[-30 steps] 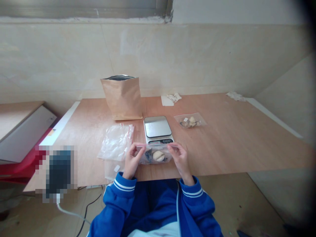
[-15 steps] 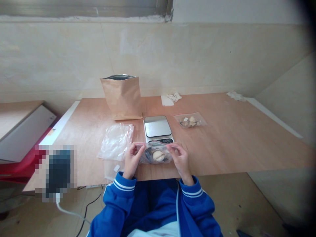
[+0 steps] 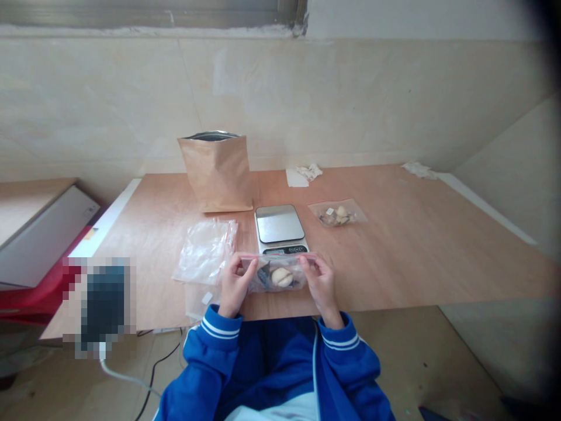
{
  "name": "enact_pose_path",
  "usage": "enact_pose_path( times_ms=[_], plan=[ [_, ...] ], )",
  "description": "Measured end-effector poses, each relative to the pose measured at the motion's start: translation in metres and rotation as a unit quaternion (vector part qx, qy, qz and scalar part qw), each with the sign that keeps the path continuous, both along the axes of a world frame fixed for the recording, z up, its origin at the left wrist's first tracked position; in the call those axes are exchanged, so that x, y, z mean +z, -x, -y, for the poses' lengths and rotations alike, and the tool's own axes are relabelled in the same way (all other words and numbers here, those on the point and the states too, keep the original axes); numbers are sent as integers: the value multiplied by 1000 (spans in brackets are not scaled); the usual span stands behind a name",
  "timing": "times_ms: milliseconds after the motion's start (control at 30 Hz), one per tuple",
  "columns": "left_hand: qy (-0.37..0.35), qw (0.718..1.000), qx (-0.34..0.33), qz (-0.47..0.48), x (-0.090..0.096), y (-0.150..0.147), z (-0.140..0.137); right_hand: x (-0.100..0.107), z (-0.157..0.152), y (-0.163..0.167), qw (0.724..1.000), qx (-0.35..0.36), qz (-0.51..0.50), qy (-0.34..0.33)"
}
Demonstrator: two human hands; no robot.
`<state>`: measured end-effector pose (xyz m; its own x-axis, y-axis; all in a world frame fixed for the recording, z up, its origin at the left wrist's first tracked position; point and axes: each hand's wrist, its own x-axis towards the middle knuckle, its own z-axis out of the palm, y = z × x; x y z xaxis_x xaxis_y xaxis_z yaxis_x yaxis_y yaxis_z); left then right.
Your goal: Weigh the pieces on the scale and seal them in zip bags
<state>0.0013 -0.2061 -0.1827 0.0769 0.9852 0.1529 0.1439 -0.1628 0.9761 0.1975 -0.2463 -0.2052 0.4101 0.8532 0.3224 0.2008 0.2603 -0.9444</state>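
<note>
Two grips — left hand (image 3: 234,285), right hand (image 3: 321,282) — pinch one zip bag (image 3: 275,273).

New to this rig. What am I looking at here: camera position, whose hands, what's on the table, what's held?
There is no machine: a person in blue sleeves works bare-handed, filmed by a camera on their head looking forward and down. The left hand and right hand pinch the two top corners of a small clear zip bag holding pale and dark pieces. On the wooden table lie a kitchen scale, a standing brown paper pouch, a pile of empty clear bags, another filled bag, and scraps of paper.
</note>
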Motion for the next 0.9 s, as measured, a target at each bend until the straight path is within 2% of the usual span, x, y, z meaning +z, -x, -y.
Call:
enact_pose_path(
  times_ms=[167, 333, 567, 900],
  plan=[
    [-11, 1000, -14, -26, 3, -1, 1, -2, -1, 0, 1000, -17, 4, -3],
    [-1, 1000, -20, -3, 5, -1, 2, 0, 0, 0, 1000, -16, -4, 3],
    [22, 997, -51, 46, 7, -2, 3, 4, 1, 0, 1000, 28, -6, -5],
    [-18, 998, -51, 41, 7, -2, 3, 3, 1, 1, 999, 44, -2, 11]
  ],
)
